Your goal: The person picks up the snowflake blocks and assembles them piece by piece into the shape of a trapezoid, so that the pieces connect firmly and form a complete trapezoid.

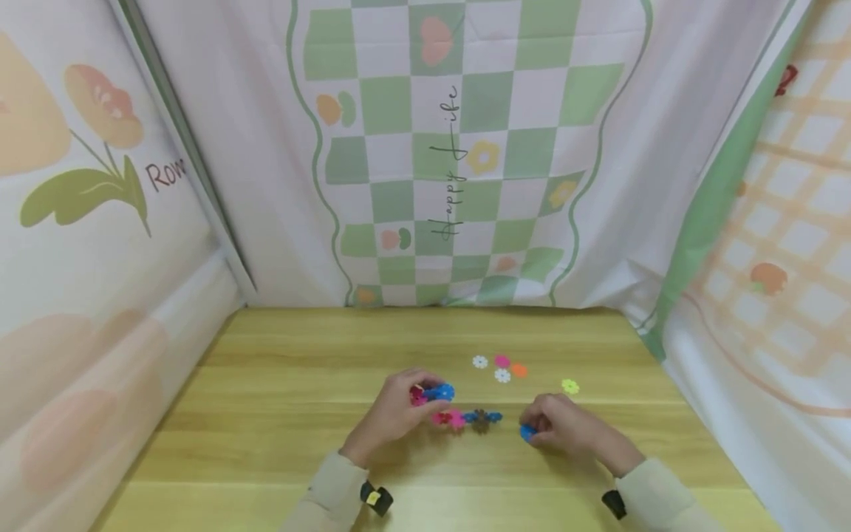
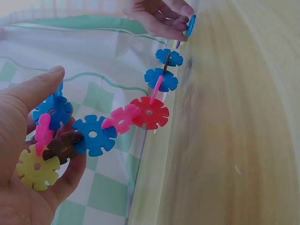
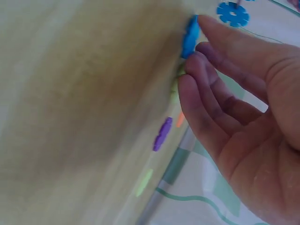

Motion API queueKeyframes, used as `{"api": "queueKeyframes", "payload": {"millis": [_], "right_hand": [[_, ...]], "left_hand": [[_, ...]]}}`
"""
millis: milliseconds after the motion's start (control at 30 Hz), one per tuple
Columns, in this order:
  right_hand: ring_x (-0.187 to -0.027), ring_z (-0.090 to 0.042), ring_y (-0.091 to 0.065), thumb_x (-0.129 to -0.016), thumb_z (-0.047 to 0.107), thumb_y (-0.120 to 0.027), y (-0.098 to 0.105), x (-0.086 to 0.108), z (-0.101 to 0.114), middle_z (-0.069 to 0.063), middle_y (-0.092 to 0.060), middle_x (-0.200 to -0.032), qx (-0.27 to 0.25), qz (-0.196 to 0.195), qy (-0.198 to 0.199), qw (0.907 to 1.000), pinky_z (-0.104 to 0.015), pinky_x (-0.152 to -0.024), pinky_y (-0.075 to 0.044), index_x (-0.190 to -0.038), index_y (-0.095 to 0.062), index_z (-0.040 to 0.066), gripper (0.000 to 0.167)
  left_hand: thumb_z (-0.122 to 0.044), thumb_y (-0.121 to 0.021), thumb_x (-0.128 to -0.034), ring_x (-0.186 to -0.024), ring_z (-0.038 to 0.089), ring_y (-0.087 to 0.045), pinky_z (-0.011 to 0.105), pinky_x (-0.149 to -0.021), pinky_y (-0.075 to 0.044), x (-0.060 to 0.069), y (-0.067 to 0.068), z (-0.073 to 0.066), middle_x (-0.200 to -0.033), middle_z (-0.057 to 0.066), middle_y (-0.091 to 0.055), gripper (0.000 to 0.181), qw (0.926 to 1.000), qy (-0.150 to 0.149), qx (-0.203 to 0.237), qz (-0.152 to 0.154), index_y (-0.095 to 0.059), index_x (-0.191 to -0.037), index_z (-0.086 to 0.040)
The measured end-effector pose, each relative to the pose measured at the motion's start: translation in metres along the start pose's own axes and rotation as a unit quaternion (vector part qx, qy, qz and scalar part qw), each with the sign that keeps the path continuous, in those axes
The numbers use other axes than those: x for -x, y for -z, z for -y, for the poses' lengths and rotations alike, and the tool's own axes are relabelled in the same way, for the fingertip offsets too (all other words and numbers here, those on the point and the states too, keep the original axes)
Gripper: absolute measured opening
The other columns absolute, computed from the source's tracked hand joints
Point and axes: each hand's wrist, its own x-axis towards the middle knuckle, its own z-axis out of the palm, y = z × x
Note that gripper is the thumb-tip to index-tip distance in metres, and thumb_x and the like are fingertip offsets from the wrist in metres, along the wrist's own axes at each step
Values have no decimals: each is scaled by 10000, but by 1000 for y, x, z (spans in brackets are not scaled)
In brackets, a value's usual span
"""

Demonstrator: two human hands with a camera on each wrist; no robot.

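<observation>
while left hand (image 1: 397, 406) gripped disc chain (image 2: 130, 112), right hand (image 1: 564, 421) pinched blue disc (image 1: 527, 433) — joining apparently pending. careful alignment seemed required next.

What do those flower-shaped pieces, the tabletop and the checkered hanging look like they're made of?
Flower-shaped pieces: probably smooth plastic, given their solid colours and crisp notches. Tabletop: wood or laminate with a soft sheen; grain lines show, but which I can't tell. Checkered hanging: likely thin, matte fabric, judging by its soft creases.
</observation>
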Motion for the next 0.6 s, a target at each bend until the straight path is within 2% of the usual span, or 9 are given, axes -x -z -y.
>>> {"api": "queueKeyframes", "payload": {"millis": [167, 333, 467, 600], "right_hand": [[-789, -36, -591, -840, 58, -857, -3, -1, -4, -15, -673, -914, 174, -123, -115, 9997, -202, -682, -560, -1004, -747, 28, 199], [-755, -35, -616, -868, 62, -831, -2, -5, 1, 23, -703, -856, -118, -328, -312, 9989, -211, -676, -577, -920, -716, 89, 130], [-758, -52, -652, -919, 86, -792, 5, -13, 13, 40, -719, -848, -328, -829, -202, 9958, -217, -685, -595, -929, -722, 106, 73], [-776, -110, -691, -930, 100, -787, 9, -22, 28, 27, -733, -859, -463, -1307, 86, 9903, -228, -689, -607, -944, -721, 103, 67]], "left_hand": [[-373, -800, -947, -950, 56, -672, 190, -809, -601, 0, 1, -1, -1146, 15, -741, 379, 10000, 64, 51, 34, -741, -1224, -122], [-296, -810, -946, -935, 50, -672, 192, -801, -601, 0, 0, 0, -1130, 23, -746, 327, 10000, -10, 60, 8, -743, -1211, -114], [-318, -807, -946, -937, 51, -674, 190, -802, -601, 0, 0, -1, -1133, 25, -745, 343, 10000, -19, 65, 9, -742, -1214, -115], [-341, -799, -948, -956, 61, -681, 187, -813, -602, 0, 1, -1, -1154, 36, -744, 366, 10000, -21, 34, 7, -738, -1224, -108]]}}
